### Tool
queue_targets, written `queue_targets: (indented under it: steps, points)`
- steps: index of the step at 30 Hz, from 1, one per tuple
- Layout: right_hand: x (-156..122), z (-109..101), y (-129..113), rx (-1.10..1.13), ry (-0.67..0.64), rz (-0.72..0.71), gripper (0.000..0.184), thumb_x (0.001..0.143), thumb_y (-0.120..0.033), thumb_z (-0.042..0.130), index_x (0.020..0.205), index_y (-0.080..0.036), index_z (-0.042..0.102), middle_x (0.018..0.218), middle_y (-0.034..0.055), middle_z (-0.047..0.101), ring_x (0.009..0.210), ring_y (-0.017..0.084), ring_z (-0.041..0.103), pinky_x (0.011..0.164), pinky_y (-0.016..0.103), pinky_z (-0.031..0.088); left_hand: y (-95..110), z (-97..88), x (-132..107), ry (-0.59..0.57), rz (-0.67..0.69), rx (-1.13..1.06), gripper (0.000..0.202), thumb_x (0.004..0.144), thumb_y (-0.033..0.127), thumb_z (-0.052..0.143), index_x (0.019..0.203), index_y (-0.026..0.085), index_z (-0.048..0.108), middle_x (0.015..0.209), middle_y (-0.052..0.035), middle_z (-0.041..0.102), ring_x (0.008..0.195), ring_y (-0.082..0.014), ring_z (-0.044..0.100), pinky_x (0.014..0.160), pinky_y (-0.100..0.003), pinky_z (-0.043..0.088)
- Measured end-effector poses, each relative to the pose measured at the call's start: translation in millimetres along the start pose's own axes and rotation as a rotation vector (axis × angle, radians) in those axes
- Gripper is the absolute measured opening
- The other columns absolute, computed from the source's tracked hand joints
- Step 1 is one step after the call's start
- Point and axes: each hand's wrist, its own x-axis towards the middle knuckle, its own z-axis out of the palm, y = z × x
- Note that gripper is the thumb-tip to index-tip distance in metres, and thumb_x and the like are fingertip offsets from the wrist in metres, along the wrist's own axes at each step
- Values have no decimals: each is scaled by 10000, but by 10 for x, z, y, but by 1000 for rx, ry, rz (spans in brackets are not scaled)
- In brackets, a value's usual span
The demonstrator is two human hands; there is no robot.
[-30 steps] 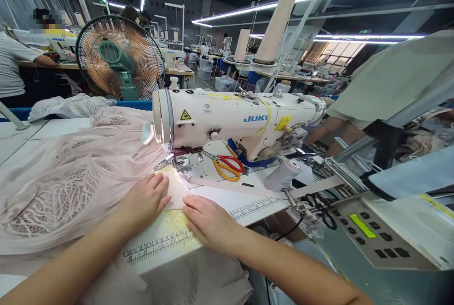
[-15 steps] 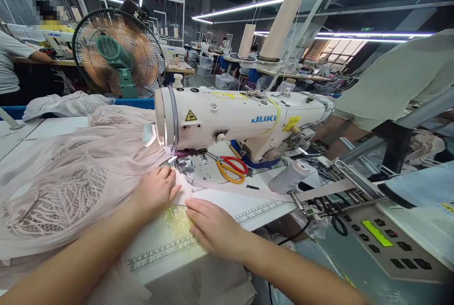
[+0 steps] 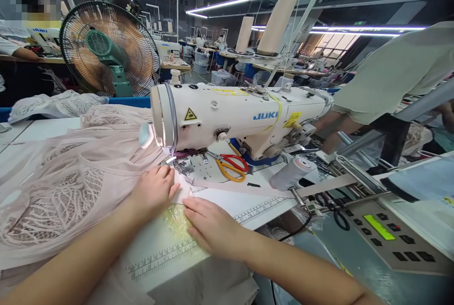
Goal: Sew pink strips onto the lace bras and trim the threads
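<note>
A pale pink lace garment lies spread over the left of the sewing table. My left hand rests flat on its edge, fingers stretched toward the presser foot of a white JUKI sewing machine. My right hand lies flat, palm down, just right of it on the table's printed ruler strip. Both hands press down and grip nothing. Between them shows a small patch of pink fabric and a yellowish worn spot on the table.
Red and orange-handled scissors lie under the machine arm. A thread spool lies on its side to the right, near a control panel. A standing fan is behind the table. A person in a pale top stands at right.
Both hands have slid slightly forward toward the needle with the fabric edge; the view shifted a little to the right and up.
</note>
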Motion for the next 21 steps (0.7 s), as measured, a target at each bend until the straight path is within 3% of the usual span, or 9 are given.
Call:
queue_targets:
  steps: [5, 8, 11, 16, 21]
  points:
    - [95, 9, 13, 3, 4, 11, 315, 892, -216, 486, 1144, -52, 579, 1289, 204, 570, 1259, 265, 496, 1081, 416, 422, -20, 9, -40, 37, 86, -16, 406, 931, 299, 382, 1162, 77, 632, 1225, -195, 616, 1146, -335, 554, 926, -488, 488]
    - [134, 21, 27, 4, 10, 9, 319, 884, -227, 483, 1124, -46, 588, 1256, 205, 587, 1244, 268, 510, 1090, 403, 414, 61, -39, -201, 111, 287, 29, 371, 901, 146, 363, 1118, 86, 658, 1217, -167, 638, 1187, -315, 535, 1010, -490, 440]
    - [163, 32, 35, 1, 8, 10, 336, 884, -239, 463, 1123, -42, 593, 1217, 188, 607, 1217, 273, 525, 1097, 395, 407, 148, -68, -388, 228, 476, 91, 421, 834, 20, 340, 1117, 48, 651, 1162, -147, 674, 1115, -274, 586, 1006, -420, 451]
    - [171, 48, 38, 7, 49, 0, 317, 905, -238, 440, 1096, -43, 602, 1187, 184, 620, 1204, 260, 533, 1091, 386, 413, 142, -45, -511, 272, 447, 8, 393, 911, 116, 367, 1246, 36, 557, 1247, -148, 634, 1162, -248, 566, 987, -357, 463]
    - [133, 40, 49, 47, 63, -2, 321, 913, -212, 434, 1132, -46, 598, 1255, 182, 601, 1226, 251, 524, 1089, 395, 418, 60, -45, -482, 188, 432, -56, 412, 960, 224, 354, 1282, 57, 550, 1285, -131, 616, 1189, -243, 555, 1006, -363, 462]
